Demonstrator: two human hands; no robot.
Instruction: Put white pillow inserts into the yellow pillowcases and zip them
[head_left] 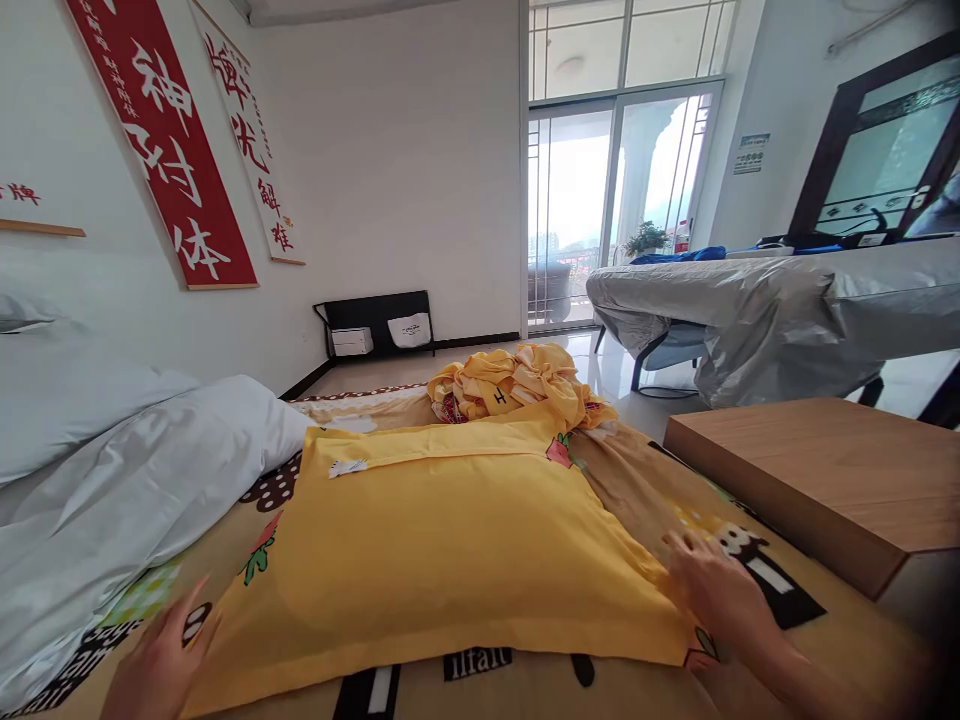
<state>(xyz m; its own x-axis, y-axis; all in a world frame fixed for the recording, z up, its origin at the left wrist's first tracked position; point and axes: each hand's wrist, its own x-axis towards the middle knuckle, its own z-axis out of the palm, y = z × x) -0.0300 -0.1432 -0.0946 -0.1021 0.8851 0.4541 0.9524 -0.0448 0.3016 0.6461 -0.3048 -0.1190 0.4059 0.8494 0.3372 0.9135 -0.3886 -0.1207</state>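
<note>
A yellow pillow [450, 540] in a plain case lies flat on the bed [847, 640], across the patterned yellow-brown sheet, with a small white tag near its upper left corner. The right hand [720, 590] rests palm down on the pillow's lower right corner, fingers spread and flat, its grip open and closed on nothing. The left hand [161, 665] sits at the pillow's lower left edge, blurred, fingers loosely extended; it touches or nearly touches the fabric there, and I cannot tell whether its grip holds the case.

Just beyond the pillow's far edge lies a crumpled heap of yellow cloth [514, 385]. To the left, a white duvet [112, 470] is bunched along the bedside by the wall, where red banners [169, 140] hang. To the right stands a wooden counter [817, 480], beside the bed. Farther off, a grey-covered piece of furniture [780, 300] stands before the glass balcony doors [600, 200].
</note>
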